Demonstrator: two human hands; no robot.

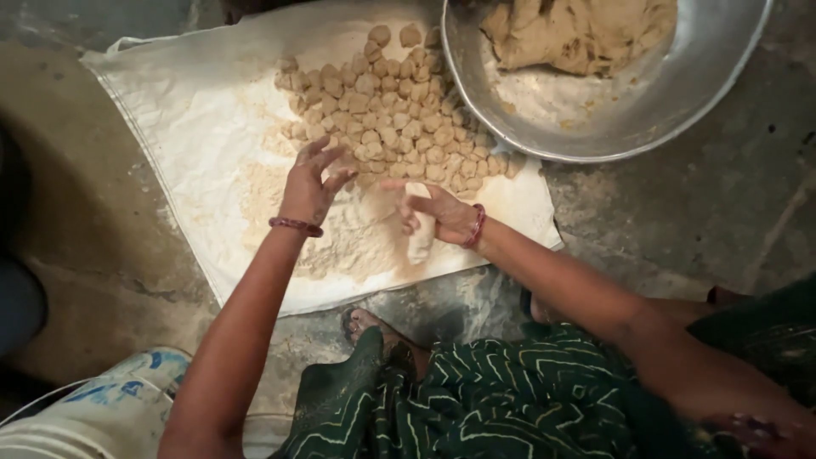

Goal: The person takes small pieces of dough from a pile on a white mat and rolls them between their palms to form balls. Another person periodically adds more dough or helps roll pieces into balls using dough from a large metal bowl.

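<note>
While both arms reach over the white sack cloth (pixel 187 110), the left hand (pixel 310 183) hangs with fingers spread, holding nothing. Right hand (pixel 442 212) grips a pale roll of dough (pixel 422 238); exact finger hold unclear, partly blurred. Loose flour (pixel 357 238) lies beneath. Dough balls (pixel 391 110) heaped at 12 o'clock; metal basin (pixel 680 93) at 1 o'clock.

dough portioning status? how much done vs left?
Done: a big cluster of small dough pieces lies on the white floured sheet. In hand: the right hand holds a floured dough roll; the left hand hovers open over the loose flour. Left: a sizeable dough mass sits in the metal bowl.
</note>
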